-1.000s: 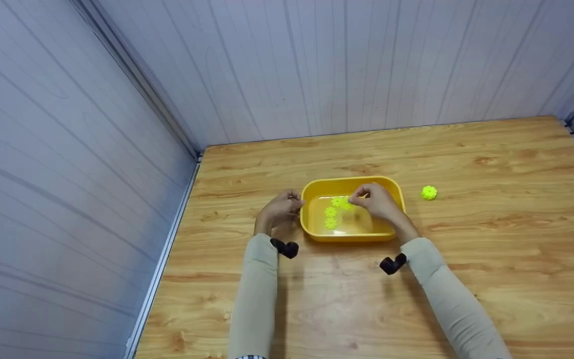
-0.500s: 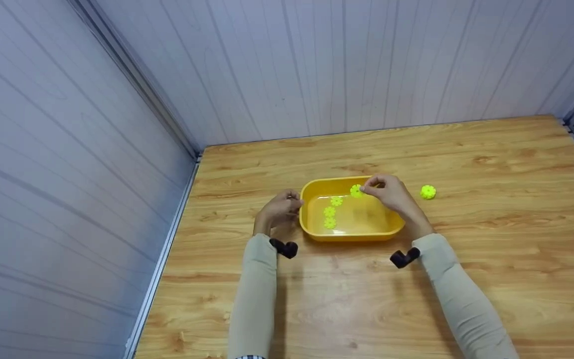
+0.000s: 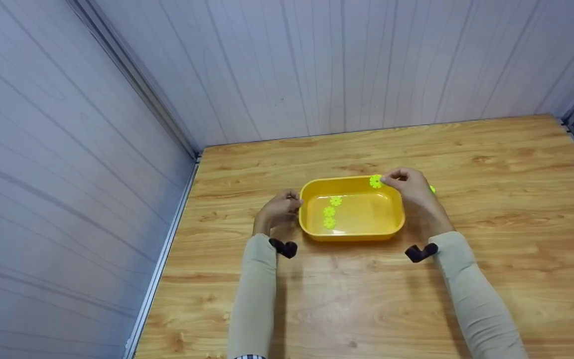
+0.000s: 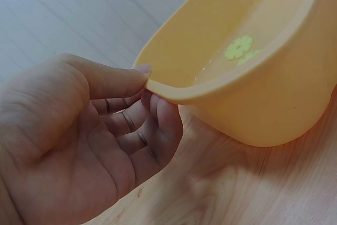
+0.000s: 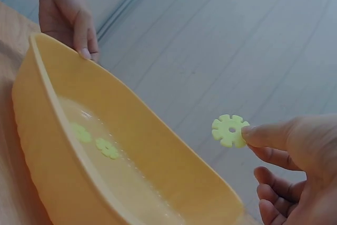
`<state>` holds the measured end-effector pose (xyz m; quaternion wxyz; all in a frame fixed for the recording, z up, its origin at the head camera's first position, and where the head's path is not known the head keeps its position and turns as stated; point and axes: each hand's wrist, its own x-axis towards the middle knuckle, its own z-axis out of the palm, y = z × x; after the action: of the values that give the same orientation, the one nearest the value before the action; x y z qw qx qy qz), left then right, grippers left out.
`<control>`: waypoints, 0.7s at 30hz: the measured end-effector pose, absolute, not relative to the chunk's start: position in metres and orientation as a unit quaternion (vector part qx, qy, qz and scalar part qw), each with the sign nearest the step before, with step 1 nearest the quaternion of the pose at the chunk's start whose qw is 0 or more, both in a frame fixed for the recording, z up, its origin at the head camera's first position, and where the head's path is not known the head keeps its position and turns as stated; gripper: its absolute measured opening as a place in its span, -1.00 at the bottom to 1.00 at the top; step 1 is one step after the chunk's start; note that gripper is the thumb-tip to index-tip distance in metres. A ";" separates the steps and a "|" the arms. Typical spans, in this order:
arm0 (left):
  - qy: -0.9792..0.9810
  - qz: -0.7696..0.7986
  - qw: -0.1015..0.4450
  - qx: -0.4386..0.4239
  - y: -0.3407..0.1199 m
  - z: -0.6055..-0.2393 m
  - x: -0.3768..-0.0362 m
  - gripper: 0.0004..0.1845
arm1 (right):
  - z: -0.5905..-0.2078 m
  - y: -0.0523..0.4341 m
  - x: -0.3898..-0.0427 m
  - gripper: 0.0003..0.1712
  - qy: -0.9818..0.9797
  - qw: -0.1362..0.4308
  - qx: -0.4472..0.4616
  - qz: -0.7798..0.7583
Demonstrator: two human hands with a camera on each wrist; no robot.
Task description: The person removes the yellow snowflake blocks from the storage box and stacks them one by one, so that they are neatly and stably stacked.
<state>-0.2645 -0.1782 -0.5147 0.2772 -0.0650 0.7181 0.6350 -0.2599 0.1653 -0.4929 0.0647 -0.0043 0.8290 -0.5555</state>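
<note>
A yellow plastic basin (image 3: pixel 354 238) stands on the wooden table. Its left rim is pinched between the thumb and curled fingers of my left hand (image 3: pixel 281 207), as the left wrist view (image 4: pixel 89 135) shows up close. My right hand (image 3: pixel 411 185) is above the basin's far right corner. Between its thumb and forefinger it holds a fluorescent yellow snowflake disc (image 5: pixel 227 130), notched around the edge with a hole in the centre. Three like discs (image 3: pixel 329 212) lie on the left of the basin floor, in a rough line.
Right of the basin, more fluorescent yellow (image 3: pixel 432 189) peeks out from behind my right hand, mostly hidden. Pale panelled walls (image 3: pixel 317 70) border the table (image 3: pixel 337 299) at the back and left.
My right hand has lifted a disc from the basin floor and carried it right and away from me, up to the far right rim. My left hand has stayed at the left rim.
</note>
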 end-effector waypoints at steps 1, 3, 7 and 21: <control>0.718 0.636 0.277 -0.064 -0.179 -0.515 -0.265 -0.90 | -0.493 0.168 -0.260 -0.58 0.826 0.065 0.000 -0.559; 0.719 0.635 0.277 -0.059 -0.179 -0.516 -0.265 -0.89 | -0.493 0.175 -0.260 -0.56 0.826 0.062 0.000 -0.560; 0.720 0.635 0.275 -0.050 -0.180 -0.517 -0.265 -0.89 | -0.496 0.187 -0.259 -0.52 0.826 0.057 0.011 -0.560; 0.732 0.624 0.268 -0.055 -0.180 -0.518 -0.265 -0.90 | -0.511 0.226 -0.254 -0.40 0.828 0.057 0.059 -0.554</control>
<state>-0.2649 -0.1796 -0.5175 0.2678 -0.0545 0.7320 0.6241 -0.2536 0.2257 -0.5105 0.0565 0.0587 0.8284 -0.5541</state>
